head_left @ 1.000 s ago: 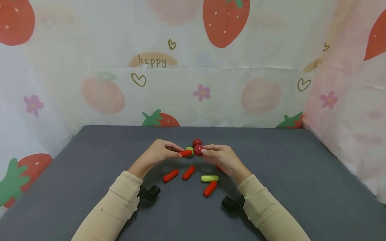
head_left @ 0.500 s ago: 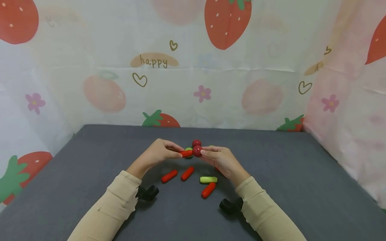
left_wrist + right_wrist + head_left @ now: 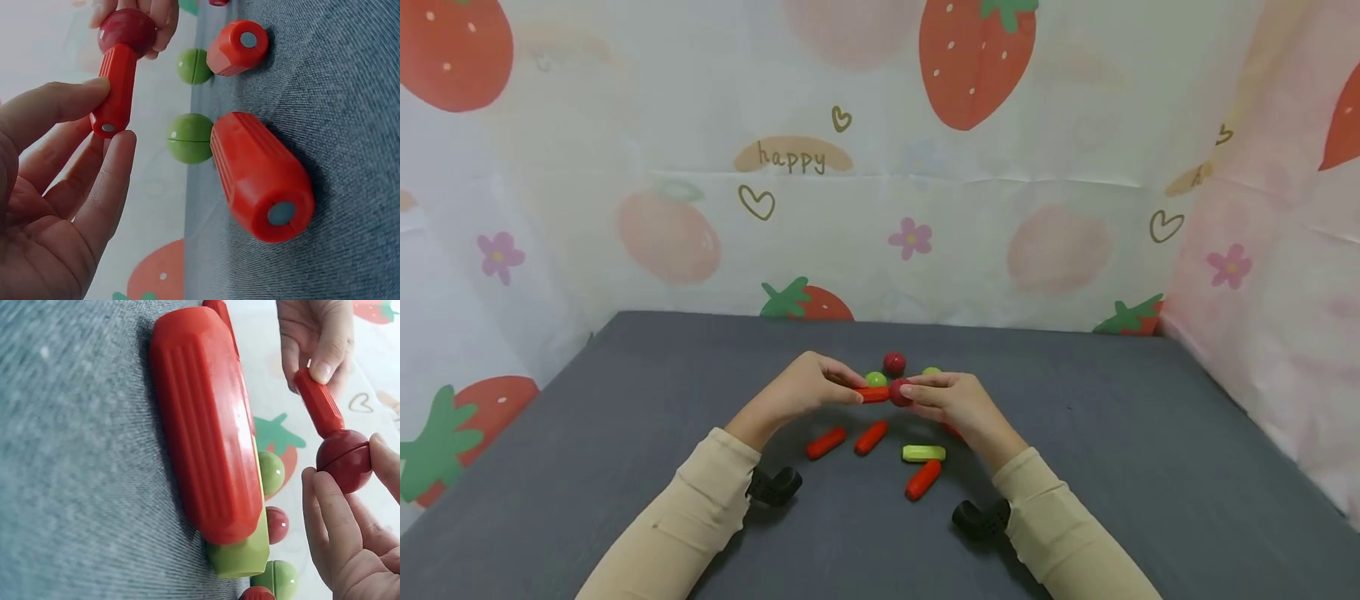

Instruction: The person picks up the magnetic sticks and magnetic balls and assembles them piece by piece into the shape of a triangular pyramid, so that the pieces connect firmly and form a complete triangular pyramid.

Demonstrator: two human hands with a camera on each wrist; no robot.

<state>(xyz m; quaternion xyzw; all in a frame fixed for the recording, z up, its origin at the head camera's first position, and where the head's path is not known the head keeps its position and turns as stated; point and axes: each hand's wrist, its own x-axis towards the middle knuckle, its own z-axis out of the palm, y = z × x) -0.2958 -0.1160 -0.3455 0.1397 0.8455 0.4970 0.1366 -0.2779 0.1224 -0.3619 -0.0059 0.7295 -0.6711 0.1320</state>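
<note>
The left hand (image 3: pixel 807 390) and right hand (image 3: pixel 961 406) are bare below long, creased beige sleeves (image 3: pixel 681 508), the left marked with a small dark spot (image 3: pixel 655 527); a rounded black wrist camera (image 3: pixel 779 487) juts from each cuff (image 3: pixel 730 454).

There are 5 red rods (image 3: pixel 875 394), 1 yellow-green rod (image 3: pixel 923 453), 2 red balls (image 3: pixel 344 464) and 2 green balls (image 3: pixel 876 379).

A grey table (image 3: pixel 625 400); behind it, a pale backdrop (image 3: pixel 850 258) with strawberries (image 3: pixel 977 67), 3 pink flowers (image 3: pixel 910 238).
</note>
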